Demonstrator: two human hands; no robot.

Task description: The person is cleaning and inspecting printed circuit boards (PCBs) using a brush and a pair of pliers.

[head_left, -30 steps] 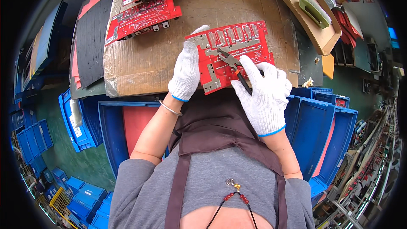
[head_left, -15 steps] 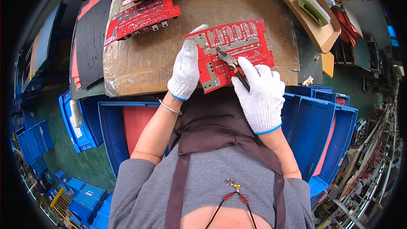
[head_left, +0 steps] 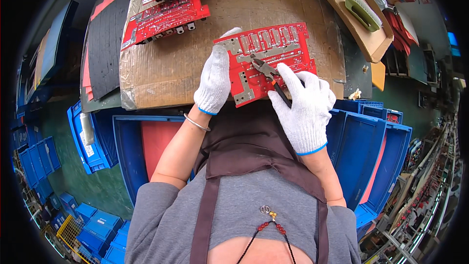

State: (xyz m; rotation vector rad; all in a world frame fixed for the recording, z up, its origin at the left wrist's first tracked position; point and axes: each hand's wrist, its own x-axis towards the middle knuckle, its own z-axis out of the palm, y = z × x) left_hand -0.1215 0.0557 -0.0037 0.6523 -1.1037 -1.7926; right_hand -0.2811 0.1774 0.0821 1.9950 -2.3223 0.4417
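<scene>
In a white knitted glove, my left hand (head_left: pixel 215 78) grips the left edge of a red circuit board (head_left: pixel 288 54) with bare silvery patches on its upward face. The board is tilted over the near part of the cardboard-covered bench. My right hand (head_left: pixel 305 105), gloved the same way, is closed round the handles of a pair of diagonal cutters (head_left: pixel 265 70) with dark and orange grips. The cutter tips rest at the board's face, left of its middle; whether they touch a lead is too small to tell.
Two more red circuit boards (head_left: pixel 168 18) lie at the far left on the cardboard (head_left: pixel 161 73). A green brush (head_left: pixel 362 13) sits in a cardboard tray at the far right. Blue crates (head_left: pixel 359 142) stand below the bench on both sides of me.
My right hand has shifted slightly right, its fingers changing a little on the cutter handles. The cutter tips stay at nearly the same spot on the board, and my left hand keeps its hold.
</scene>
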